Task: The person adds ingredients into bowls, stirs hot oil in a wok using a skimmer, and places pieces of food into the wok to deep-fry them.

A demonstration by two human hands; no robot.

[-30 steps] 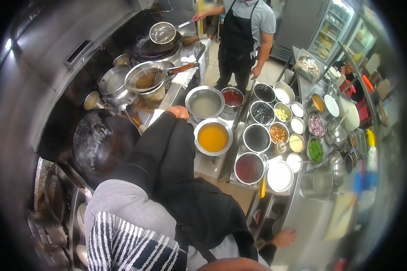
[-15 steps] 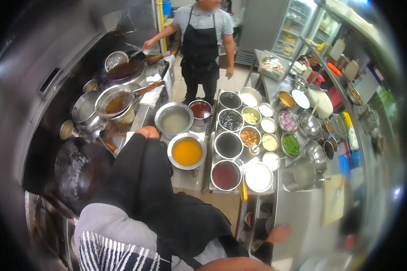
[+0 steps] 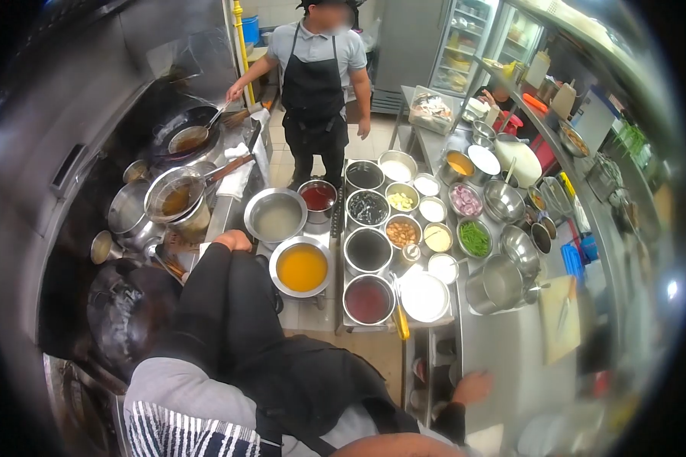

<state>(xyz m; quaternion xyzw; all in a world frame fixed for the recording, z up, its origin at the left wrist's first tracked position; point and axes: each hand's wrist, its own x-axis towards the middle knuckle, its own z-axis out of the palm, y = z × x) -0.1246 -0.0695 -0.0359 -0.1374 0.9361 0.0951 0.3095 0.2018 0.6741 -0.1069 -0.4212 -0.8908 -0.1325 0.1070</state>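
The left hand, its rounded back turned up, is just beside the smooth, wide-rimmed steel basin of cloudy liquid; its grip cannot be told, the fingers being hidden. A matching basin of amber liquid sits next to that one. The right hand, blurred, is at the edge of the brushed-steel desk; whether its grip is released or clenched cannot be told. Between them, round steel pots hold glossy dark liquids, beside smaller tubs of chunky brown pieces, pale cubes and stringy green slices. A pale, flat cutting board bears a knife. At left, a mesh strainer with a wooden handle lies across a pot, above a scuffed, dark wok. Beyond, on light floor tiles, a co-worker in a black apron holds a long-handled ladle; glass-fronted fridges stand behind.
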